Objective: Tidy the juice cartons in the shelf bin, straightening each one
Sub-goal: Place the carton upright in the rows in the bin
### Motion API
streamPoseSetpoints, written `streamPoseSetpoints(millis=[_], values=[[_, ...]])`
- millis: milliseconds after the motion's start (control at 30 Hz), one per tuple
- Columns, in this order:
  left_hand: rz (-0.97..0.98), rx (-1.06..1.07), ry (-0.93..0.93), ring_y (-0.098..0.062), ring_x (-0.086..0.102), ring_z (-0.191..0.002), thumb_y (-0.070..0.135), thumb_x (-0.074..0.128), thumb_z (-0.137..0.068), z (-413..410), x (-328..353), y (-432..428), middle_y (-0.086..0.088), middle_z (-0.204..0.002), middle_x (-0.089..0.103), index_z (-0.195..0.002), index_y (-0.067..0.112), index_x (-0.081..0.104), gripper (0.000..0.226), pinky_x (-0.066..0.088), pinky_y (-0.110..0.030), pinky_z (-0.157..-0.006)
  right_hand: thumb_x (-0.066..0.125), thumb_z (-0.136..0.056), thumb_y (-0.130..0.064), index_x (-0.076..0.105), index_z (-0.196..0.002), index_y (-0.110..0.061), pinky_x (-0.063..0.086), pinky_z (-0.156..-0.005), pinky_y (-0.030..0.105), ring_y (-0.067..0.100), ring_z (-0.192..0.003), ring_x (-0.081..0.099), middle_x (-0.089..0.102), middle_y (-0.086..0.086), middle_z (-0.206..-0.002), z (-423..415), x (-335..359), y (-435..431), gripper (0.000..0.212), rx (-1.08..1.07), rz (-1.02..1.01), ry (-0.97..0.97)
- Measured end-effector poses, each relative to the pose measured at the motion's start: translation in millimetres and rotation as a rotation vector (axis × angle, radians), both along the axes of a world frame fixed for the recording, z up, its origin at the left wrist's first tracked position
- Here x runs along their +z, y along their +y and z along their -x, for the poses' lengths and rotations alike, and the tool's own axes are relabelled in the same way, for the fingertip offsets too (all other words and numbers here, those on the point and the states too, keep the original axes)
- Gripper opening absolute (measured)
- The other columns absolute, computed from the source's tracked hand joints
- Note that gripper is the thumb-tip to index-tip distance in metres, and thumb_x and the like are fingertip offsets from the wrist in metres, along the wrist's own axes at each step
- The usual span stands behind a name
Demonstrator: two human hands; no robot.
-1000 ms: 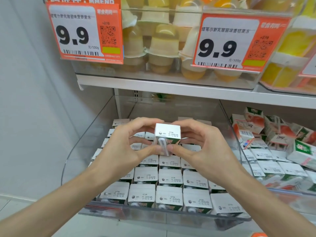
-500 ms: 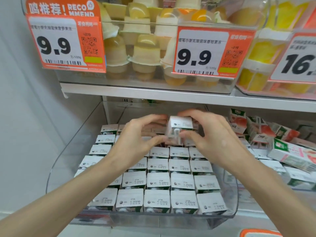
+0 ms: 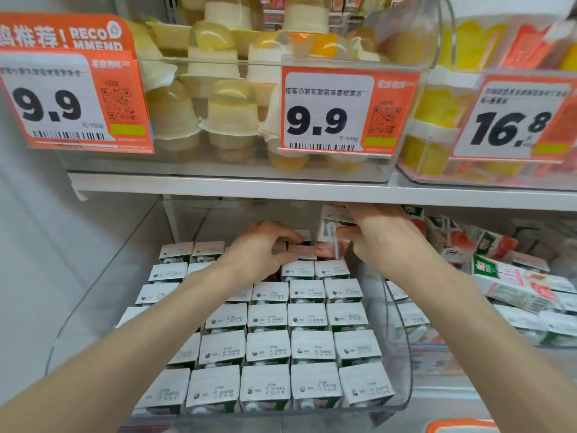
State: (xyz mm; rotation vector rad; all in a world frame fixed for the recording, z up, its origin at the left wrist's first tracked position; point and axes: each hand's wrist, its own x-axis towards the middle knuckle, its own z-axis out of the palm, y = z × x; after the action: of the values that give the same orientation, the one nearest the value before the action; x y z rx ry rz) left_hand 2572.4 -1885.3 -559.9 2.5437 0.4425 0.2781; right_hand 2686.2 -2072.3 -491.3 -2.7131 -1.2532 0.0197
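Both forearms reach in from the near edge toward the far end of the shelf bin (image 3: 402, 354), just under the upper shelf (image 3: 281, 189).

Right hand (image 3: 384, 242): far right in the bin, palm facing left. Its fingers are curled over the top of the raised carton (image 3: 327, 225) with the thumb low on its side, so it has a firm grip. That carton is lifted above the rows and tilted, straw side toward the camera.

Left hand (image 3: 262, 248): just left of it, knuckles up. The fingers are bent, with the tips on the back-row carton (image 3: 301, 251). Cannot tell if it pinches the carton or only touches it.

The juice cartons (image 3: 307, 345) fill the clear bin in tidy rows, upright, white tops with printed date codes facing up. The near rows are packed side by side, and the left forearm covers part of the left columns.

The bin is clear plastic with a rounded near right corner and sits on a lower shelf. Next to it on the right, the neighbouring bin (image 3: 530, 348) holds loose cartons (image 3: 515, 282) lying at mixed angles. A plain pale wall (image 3: 37, 245) is on the left.

The upper shelf carries clear bins of jelly cups (image 3: 231, 114). Orange price tags are clipped to the front: 9.9 at the left (image 3: 62, 101), 9.9 in the middle (image 3: 324, 117), 16.8 at the right (image 3: 512, 126).
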Motion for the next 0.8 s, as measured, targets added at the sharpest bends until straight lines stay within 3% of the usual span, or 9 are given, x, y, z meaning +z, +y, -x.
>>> streamPoseSetpoints(millis=[167,233,367,533,800], values=[[-0.012,-0.031,0.031,-0.017,0.057,-0.131,0.008,0.066,-0.103,-4,-4,10,0.006,-0.134,0.062,-0.134,0.028,0.069,0.037,0.047,-0.037,-0.115,0.058,-0.102,-0.011,0.034,-0.152,-0.035,0.052,-0.081,0.041,0.041,-0.11,0.062,0.06,0.012,-0.132,-5,0,-6,0.061,0.039,-0.008,0.0],[-0.087,-0.052,0.037,-0.018,0.053,-0.131,0.011,0.066,-0.103,-5,-6,11,0.009,-0.127,0.058,-0.134,0.027,0.069,0.035,0.045,-0.032,-0.113,0.062,-0.103,-0.018,0.036,-0.15,-0.039,0.055,-0.086,0.043,0.039,-0.113,0.062,0.06,0.009,-0.135,-6,-2,-4,0.058,0.061,-0.029,-0.007],[-0.136,-0.07,0.044,-0.018,0.053,-0.118,0.018,0.069,-0.102,-4,-2,11,0.009,-0.117,0.05,-0.132,0.026,0.07,0.031,0.042,-0.025,-0.1,0.065,-0.104,-0.023,0.045,-0.147,-0.039,0.048,-0.087,0.034,0.031,-0.124,0.056,0.055,0.004,-0.143,-8,-11,2,0.051,0.079,-0.117,0.022],[-0.129,-0.072,0.052,-0.012,0.05,-0.1,0.021,0.073,-0.1,-3,4,11,0.009,-0.109,0.046,-0.131,0.024,0.071,0.031,0.034,-0.005,-0.076,0.067,-0.103,-0.023,0.049,-0.148,-0.045,0.052,-0.093,0.036,0.033,-0.126,0.057,0.054,0.002,-0.149,-17,-15,-2,0.053,0.054,-0.209,0.105],[-0.19,-0.113,0.141,-0.021,0.053,-0.114,0.026,0.071,-0.101,-12,7,13,0.002,-0.117,0.051,-0.129,0.022,0.068,0.029,0.047,-0.036,-0.1,0.068,-0.101,-0.013,0.057,-0.146,-0.04,0.054,-0.103,0.042,0.032,-0.132,0.054,0.057,0.002,-0.148,-21,-20,-6,0.053,0.093,-0.306,0.081]])
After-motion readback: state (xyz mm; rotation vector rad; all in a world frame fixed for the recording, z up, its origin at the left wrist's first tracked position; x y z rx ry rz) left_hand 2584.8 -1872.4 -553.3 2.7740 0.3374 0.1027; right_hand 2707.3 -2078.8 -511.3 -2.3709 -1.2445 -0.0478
